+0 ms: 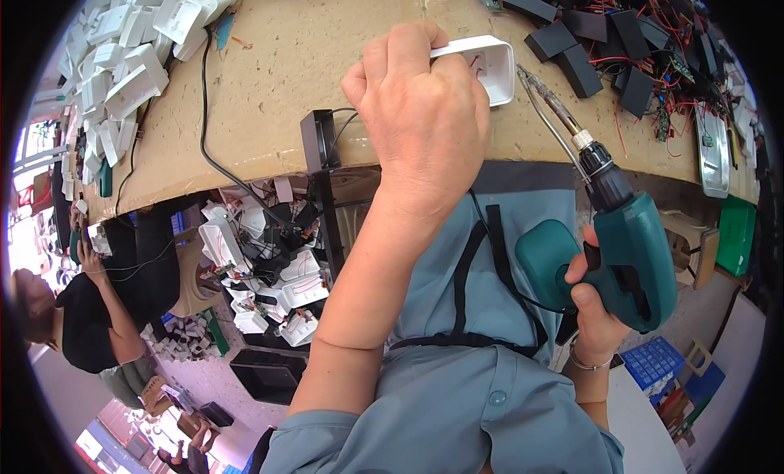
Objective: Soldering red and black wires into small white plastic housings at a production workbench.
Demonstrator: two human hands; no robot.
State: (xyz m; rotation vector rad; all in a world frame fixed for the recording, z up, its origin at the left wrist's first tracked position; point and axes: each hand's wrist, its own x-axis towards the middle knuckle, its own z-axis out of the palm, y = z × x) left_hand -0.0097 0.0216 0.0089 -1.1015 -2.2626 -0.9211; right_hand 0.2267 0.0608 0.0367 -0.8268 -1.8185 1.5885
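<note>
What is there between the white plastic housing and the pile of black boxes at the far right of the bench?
In the head view, only the driver bit of the green power screwdriver crosses that stretch between the white housing and the black boxes; otherwise bare bench.

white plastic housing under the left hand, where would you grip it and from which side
Grip the white plastic housing across its long side walls, from above, as the left hand does: it lies open side up on the cardboard-covered bench, leaving the end nearest the green power screwdriver free.
</note>
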